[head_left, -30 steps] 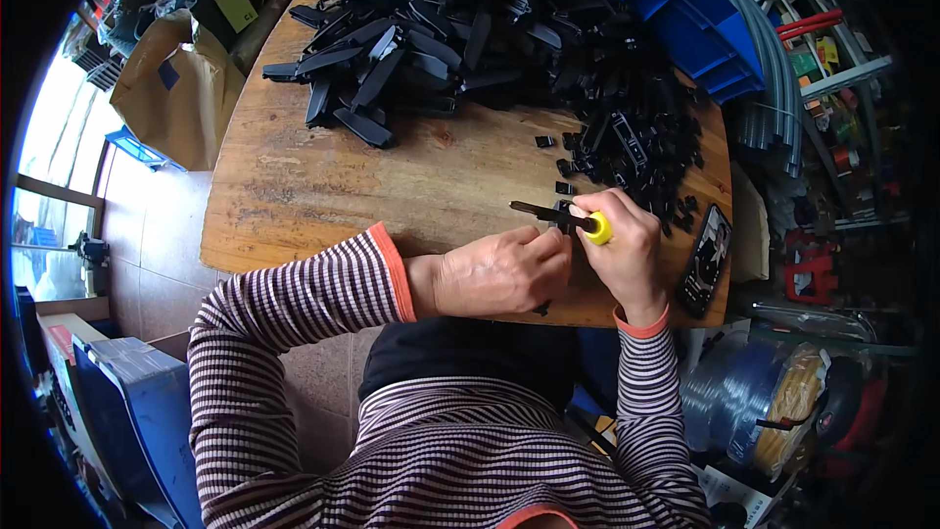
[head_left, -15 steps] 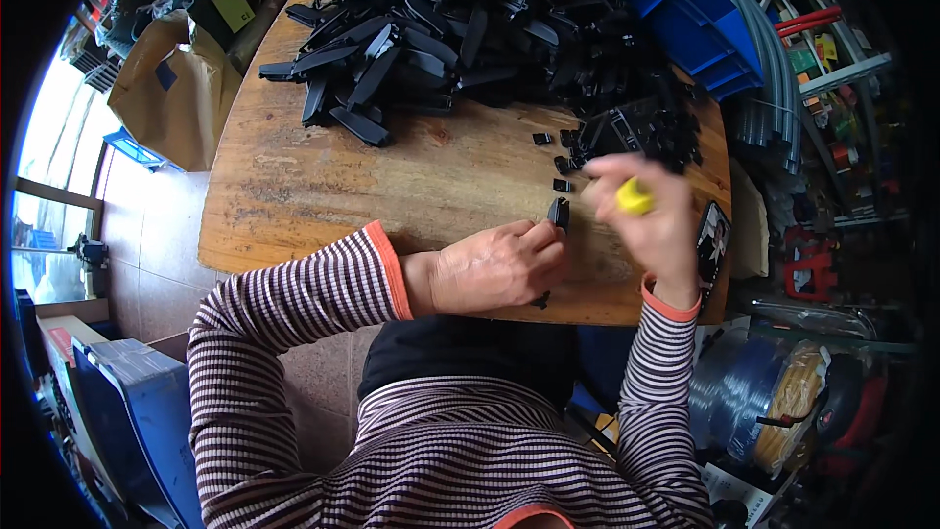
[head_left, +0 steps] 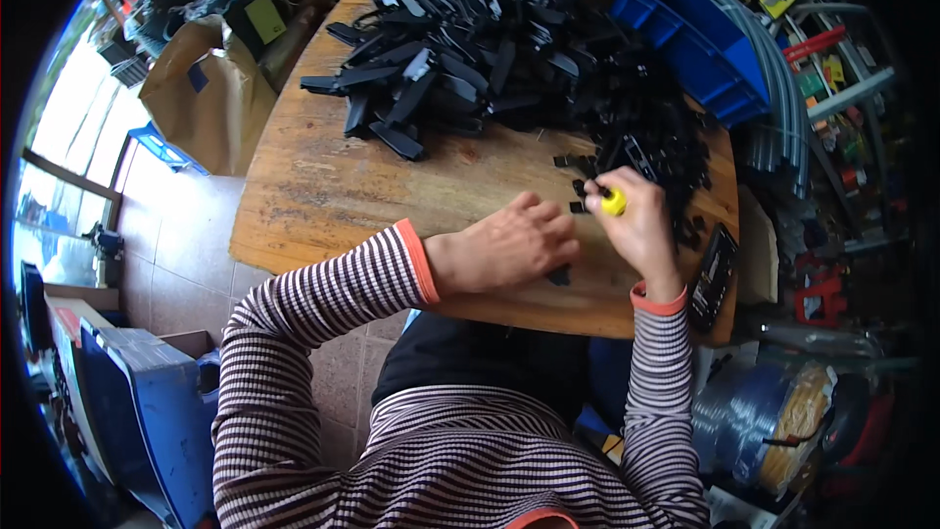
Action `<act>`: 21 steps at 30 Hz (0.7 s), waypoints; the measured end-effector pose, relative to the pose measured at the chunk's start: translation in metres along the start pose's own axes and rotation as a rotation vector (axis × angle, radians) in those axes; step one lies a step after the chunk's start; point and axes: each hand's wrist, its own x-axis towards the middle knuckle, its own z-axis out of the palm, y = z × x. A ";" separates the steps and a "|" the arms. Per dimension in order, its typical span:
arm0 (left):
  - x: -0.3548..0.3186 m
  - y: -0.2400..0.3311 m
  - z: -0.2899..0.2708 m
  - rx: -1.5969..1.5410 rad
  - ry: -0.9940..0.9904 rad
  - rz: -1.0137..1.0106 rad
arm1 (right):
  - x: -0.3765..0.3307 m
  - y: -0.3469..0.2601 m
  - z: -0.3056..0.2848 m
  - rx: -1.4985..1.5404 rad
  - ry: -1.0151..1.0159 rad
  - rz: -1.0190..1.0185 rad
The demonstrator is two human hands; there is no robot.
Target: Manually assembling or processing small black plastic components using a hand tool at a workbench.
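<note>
We see the right hand (head_left: 638,230) closed around a yellow-capped tool (head_left: 613,202), likely a screwdriver, at three o'clock on the wooden table (head_left: 323,186). The left hand (head_left: 504,250) lies flat at its nine o'clock, fingers together over a small black part (head_left: 559,276), just beside it. A heap of black plastic pieces (head_left: 490,59) fills twelve o'clock; blue bins (head_left: 685,29) stand at one o'clock.
</note>
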 end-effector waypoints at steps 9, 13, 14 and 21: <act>-0.041 -0.051 -0.046 0.231 0.281 -0.478 | -0.005 -0.004 -0.003 -0.229 -0.250 -0.039; -0.027 -0.050 -0.042 0.339 0.181 -0.431 | -0.013 -0.008 -0.010 -0.266 -0.251 -0.048; -0.024 -0.049 -0.040 0.325 0.170 -0.454 | -0.016 -0.009 -0.012 -0.273 -0.238 -0.059; -0.007 -0.027 -0.023 0.295 0.163 -0.338 | -0.053 -0.021 -0.027 0.013 0.004 0.059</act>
